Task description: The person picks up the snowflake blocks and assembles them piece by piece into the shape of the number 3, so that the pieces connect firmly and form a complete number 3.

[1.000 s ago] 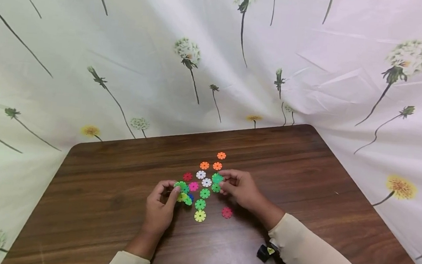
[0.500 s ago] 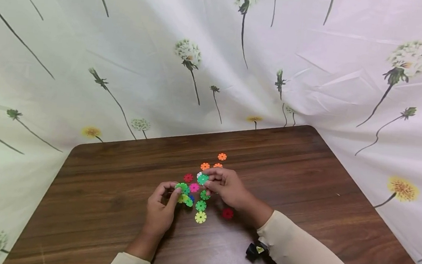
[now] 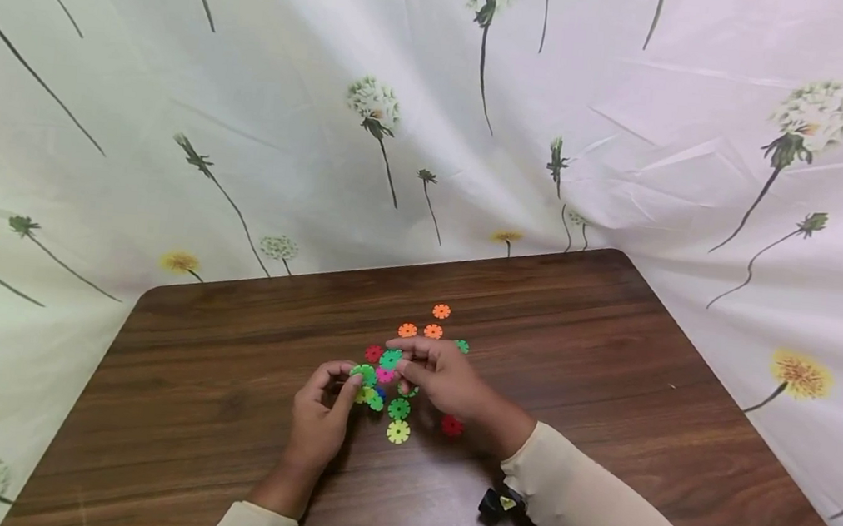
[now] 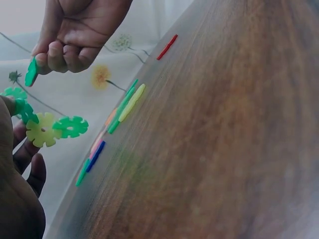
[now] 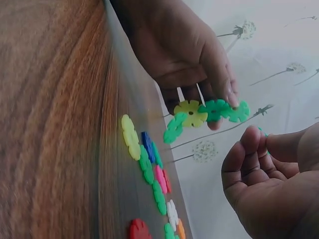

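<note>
In the head view my left hand holds a short chain of interlocking plastic flower discs above the table. The right wrist view shows the chain's yellow disc joined between green ones, with thumb and fingers gripping the green end. My right hand pinches a single green disc by its edge, close to the chain. In the left wrist view that green disc stands apart from the chain, just above it. Its own fingers mostly hide the disc in the right wrist view.
Loose discs lie on the brown wooden table: orange, green, yellow, red and pink, among others. My right hand covers part of the group. A flower-print cloth hangs behind the table.
My right hand has lifted the green disc from the group's right side and carried it left to the chain. My left hand has stayed nearly still with the chain.
</note>
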The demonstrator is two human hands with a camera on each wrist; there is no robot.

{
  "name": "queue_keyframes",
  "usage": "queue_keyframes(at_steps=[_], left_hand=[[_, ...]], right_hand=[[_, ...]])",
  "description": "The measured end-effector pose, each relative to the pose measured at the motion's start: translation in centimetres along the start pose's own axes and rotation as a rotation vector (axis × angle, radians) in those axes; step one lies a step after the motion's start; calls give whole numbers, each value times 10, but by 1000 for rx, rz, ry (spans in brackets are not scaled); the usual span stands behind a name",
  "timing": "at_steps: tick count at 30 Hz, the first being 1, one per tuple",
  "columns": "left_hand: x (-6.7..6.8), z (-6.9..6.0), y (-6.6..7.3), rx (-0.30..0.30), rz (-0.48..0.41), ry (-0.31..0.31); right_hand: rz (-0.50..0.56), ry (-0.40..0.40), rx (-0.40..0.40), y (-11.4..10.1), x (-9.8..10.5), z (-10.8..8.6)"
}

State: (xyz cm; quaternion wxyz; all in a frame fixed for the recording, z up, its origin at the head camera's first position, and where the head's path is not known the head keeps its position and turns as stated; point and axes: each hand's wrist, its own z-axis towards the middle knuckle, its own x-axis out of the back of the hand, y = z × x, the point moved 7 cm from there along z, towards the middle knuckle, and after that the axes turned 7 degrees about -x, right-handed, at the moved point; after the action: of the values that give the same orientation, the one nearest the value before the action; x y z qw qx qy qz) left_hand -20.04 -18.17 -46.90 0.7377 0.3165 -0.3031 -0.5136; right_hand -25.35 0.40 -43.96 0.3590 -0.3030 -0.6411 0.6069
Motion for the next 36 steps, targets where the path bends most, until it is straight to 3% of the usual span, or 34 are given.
queue_keyframes(at_steps=[9, 22, 32, 36], left_hand=[[-1, 1, 4, -23, 36, -33], [-2, 0, 1, -59, 6, -67], [-6, 0, 7, -127, -34, -103], [-7, -1, 6, -96, -63, -94]], right_hand=[[-17, -30, 18, -2, -6, -3], [-7, -52, 30, -3, -5, -2], [27, -90, 73, -3, -10, -2], [31, -76, 63, 0, -11, -3]])
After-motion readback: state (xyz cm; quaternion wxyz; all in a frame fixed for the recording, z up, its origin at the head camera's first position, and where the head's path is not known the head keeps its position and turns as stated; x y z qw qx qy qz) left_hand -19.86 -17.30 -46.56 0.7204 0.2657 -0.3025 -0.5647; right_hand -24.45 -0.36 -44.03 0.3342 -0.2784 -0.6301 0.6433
